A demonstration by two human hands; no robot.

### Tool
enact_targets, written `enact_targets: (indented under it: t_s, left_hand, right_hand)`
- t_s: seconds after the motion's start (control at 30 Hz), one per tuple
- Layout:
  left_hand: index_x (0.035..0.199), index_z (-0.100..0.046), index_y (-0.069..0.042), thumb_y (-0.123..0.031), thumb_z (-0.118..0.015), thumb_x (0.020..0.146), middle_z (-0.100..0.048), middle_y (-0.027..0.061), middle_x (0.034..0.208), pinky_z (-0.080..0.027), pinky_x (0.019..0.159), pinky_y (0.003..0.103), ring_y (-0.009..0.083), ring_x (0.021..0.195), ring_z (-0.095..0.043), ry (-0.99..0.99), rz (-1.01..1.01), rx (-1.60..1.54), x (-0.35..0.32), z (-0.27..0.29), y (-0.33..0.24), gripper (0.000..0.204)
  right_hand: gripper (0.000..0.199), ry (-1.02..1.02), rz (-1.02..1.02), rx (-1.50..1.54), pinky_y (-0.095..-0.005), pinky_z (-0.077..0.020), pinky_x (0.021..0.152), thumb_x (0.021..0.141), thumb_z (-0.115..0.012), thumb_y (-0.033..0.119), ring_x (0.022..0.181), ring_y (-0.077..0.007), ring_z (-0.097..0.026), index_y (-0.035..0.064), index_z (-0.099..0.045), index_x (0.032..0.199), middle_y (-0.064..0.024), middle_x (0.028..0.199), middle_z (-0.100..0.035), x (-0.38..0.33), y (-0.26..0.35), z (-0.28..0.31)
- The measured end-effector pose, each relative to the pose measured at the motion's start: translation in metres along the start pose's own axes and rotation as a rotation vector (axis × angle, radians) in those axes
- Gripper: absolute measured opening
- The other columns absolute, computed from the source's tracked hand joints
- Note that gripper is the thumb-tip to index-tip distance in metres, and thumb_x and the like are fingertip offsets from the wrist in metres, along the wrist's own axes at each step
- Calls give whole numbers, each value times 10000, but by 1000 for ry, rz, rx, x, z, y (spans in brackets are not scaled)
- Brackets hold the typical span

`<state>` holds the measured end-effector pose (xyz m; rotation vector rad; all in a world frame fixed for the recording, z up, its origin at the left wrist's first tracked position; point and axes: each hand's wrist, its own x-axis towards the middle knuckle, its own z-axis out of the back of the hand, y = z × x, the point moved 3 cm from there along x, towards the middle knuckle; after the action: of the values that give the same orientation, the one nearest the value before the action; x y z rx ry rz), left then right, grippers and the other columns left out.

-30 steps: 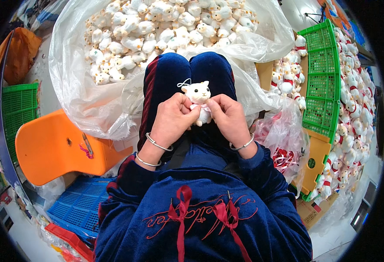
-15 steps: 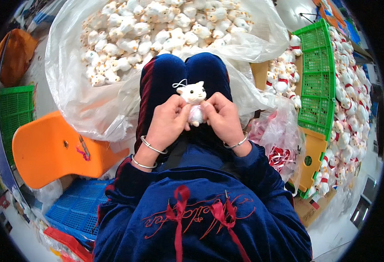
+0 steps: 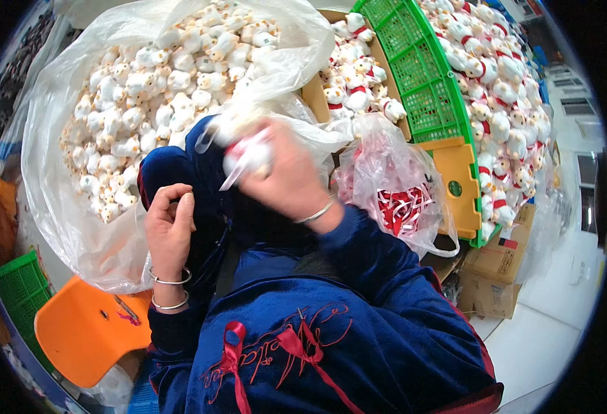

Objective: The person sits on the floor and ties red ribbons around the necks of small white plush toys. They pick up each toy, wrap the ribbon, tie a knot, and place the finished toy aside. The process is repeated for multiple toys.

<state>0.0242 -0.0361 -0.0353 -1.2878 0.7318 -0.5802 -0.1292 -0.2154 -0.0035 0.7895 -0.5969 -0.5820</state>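
The right hand (image 3: 288,169) is closed around a small white plush toy (image 3: 243,160), held over the knees, ahead and to the right of the left hand (image 3: 170,228). Both right hand and toy are smeared by blur, so its face and the way its red and pale ribbon is fastened cannot be made out. The left hand is half curled beside the left leg, thumb near the forefinger; its palm is hidden, so whether it grips anything cannot be told.

Ahead of both hands, a clear plastic sheet (image 3: 44,200) bears a heap of white toys (image 3: 179,76), partly veiled by its folds. Right of the right hand, a cloudy bag (image 3: 359,172) blurs its contents except for red and white ribbons (image 3: 407,207). Behind the left hand, an orange chair (image 3: 75,338) is partly covered by the sleeve. Far right, the banded toys (image 3: 500,90) are cut off at the top.
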Motion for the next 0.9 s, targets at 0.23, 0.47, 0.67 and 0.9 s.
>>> enact_targets:
  t_s: [0.23,0.47,0.67,0.9]
  left_hand:
    - [1135,-690,-15,-110,-638,1030,-678,-1,964,-417,569,180,32,651,-553,256,53,42,17,-48,-9,150]
    - [1066,-716,6,-106,-671,999,-710,16,913,-510,784,246,91,847,-633,435,-302,449,69,-142,-11,138]
    - [1012,-699,17,-130,-677,988,-708,132,876,-514,700,290,185,730,-660,647,-574,746,103,-219,-20,150]
    - [986,-694,9,-71,-673,970,-668,126,863,-503,694,308,224,731,-640,760,-572,787,101,-261,-12,84]
  right_hand:
    - [471,-345,-164,-405,-353,-527,936,864,-826,244,1034,-251,-658,12,-643,1231,-138,1189,-674,-32,-132,190]
    - [144,358,280,468,-322,-513,787,918,-773,145,852,-226,-658,15,-712,909,-110,937,-697,-86,12,276]
    - [177,473,325,480,-320,-499,780,933,-754,185,839,-216,-630,13,-716,953,-95,921,-665,-163,65,315]
    - [227,301,235,386,-318,-482,771,950,-731,231,824,-204,-598,11,-721,1004,-77,903,-628,-229,77,343]
